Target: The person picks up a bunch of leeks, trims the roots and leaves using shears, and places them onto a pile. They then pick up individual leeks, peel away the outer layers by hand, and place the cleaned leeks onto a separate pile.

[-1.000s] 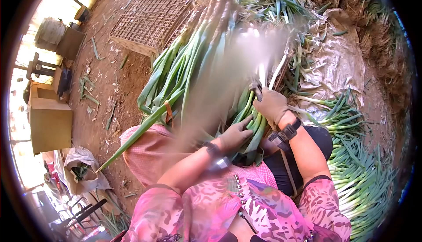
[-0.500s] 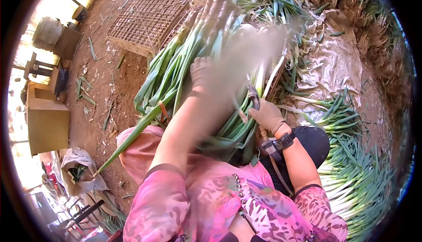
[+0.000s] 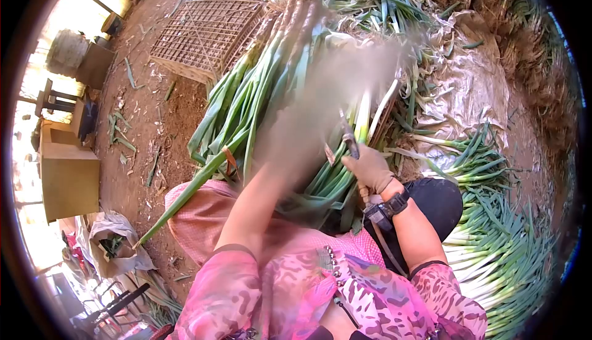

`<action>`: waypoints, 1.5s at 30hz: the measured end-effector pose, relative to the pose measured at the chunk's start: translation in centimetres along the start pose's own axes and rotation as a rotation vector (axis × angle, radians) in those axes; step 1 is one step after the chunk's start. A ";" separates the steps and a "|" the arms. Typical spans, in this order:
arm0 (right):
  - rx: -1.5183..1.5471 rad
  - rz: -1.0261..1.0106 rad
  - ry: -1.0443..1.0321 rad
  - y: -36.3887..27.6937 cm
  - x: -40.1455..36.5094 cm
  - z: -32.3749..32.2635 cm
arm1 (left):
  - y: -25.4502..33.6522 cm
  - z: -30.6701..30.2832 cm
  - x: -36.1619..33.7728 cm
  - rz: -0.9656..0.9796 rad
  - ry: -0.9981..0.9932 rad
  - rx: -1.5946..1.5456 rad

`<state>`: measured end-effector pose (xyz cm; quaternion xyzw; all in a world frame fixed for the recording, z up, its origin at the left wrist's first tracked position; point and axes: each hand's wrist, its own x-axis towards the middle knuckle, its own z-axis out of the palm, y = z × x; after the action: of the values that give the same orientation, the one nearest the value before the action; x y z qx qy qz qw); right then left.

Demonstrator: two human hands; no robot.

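My gloved right hand (image 3: 370,168) is closed around the handle of an air blow gun (image 3: 350,142), whose hose (image 3: 387,244) runs down past the wrist. The gun's nozzle points up toward the white stems of long green onions (image 3: 365,115). My left hand (image 3: 279,135) reaches over my lap, beside a bundle of long green onions (image 3: 256,87) with roots at the far end. A grey-brown blur covers this hand, so its fingers and whatever they touch cannot be made out. Loose green leaves (image 3: 330,179) lie in front of my body between both arms.
A plastic crate (image 3: 206,34) stands beyond the bundle. Cleaned onions (image 3: 493,247) are spread in a pile at my right, near a crumpled sheet (image 3: 465,87). Unclean, rooty onions (image 3: 542,81) line the far right. A wooden box (image 3: 69,176) and an open sack (image 3: 114,241) sit at left.
My left hand has drawn back slightly toward me and into the blur; its fingers showed on the leaves before. My right hand has shifted a little to the left with the air blow gun.
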<state>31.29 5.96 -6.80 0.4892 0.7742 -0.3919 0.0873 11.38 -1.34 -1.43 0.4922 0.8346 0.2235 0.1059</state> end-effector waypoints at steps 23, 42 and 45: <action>0.016 -0.070 0.097 -2.5 -0.9 -0.1 | -7.5 15.8 2.8 -0.090 0.037 0.437; -0.003 -0.126 0.125 -0.4 -4.4 -0.4 | -1.6 7.9 -2.6 -0.217 -0.347 -0.576; -0.053 -0.059 0.143 -1.4 -0.2 -2.2 | -1.5 9.3 -3.2 -0.190 -0.324 -0.609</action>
<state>30.81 6.99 -4.50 0.4906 0.8026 -0.3376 0.0331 15.45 -2.24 -10.42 0.3874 0.7440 0.3701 0.3991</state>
